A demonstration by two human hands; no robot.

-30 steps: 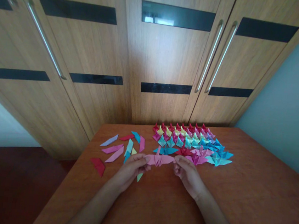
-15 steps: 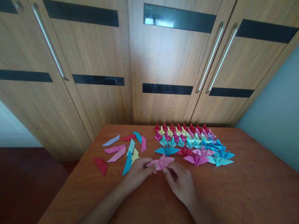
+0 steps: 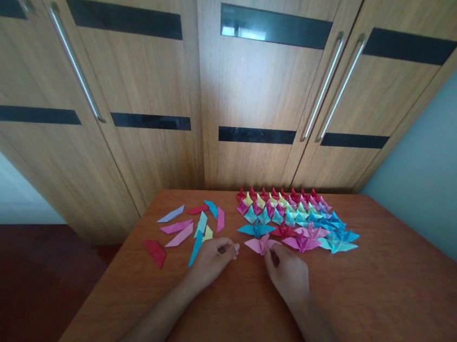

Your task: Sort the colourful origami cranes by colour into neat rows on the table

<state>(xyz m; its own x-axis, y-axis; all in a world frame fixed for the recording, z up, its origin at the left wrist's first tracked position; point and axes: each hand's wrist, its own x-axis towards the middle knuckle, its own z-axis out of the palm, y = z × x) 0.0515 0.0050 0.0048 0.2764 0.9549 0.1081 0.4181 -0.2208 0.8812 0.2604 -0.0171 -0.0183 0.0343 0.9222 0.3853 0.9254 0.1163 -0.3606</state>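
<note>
The pink paper crane is found on the near side of the grouped cranes, between the two hands, at or just above the worktop; contact with the surface cannot be confirmed. Its far wing edge on the right is partly covered by the right hand, by whose thumb and forefinger that wing is pinched. The left hand is curled closed, thumb and fingertips brought together, and is held apart from the crane; nothing is seen in its grip. A blue strip and a yellow strip of folded paper are noted just beside the left hand, the yellow one partly hidden by it. Further folded pieces are scattered to the left, among them a red piece nearest the worktop's left edge and a lilac piece farther back. A blue crane is placed directly beyond the pink one, with a magenta crane to its right and a turquoise crane farther right. Behind these, rows of small cranes are closely set, the rearmost being red. The worktop is backed by wooden doors, fitted with metal handles.
</note>
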